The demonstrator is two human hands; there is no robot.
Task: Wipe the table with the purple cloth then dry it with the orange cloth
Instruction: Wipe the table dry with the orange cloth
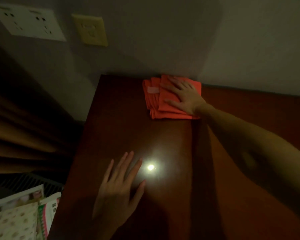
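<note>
The folded orange cloth (pixel 154 101) lies at the far edge of the dark reddish wooden table (pixel 114 122), close to the wall. My right hand (pixel 184 96) presses flat on the cloth with fingers spread. My left hand (pixel 119 184) rests flat on the bare tabletop near the front, fingers straight, holding nothing. A bright spot of reflected light (pixel 150 167) glares on the wood just right of that hand. No purple cloth is in view.
The wall rises right behind the table, with a white socket panel (pixel 28 21) and a yellowish switch plate (pixel 91 30). A brown curtain (pixel 21 127) hangs left of the table. Printed packages (pixel 19 217) lie at the lower left.
</note>
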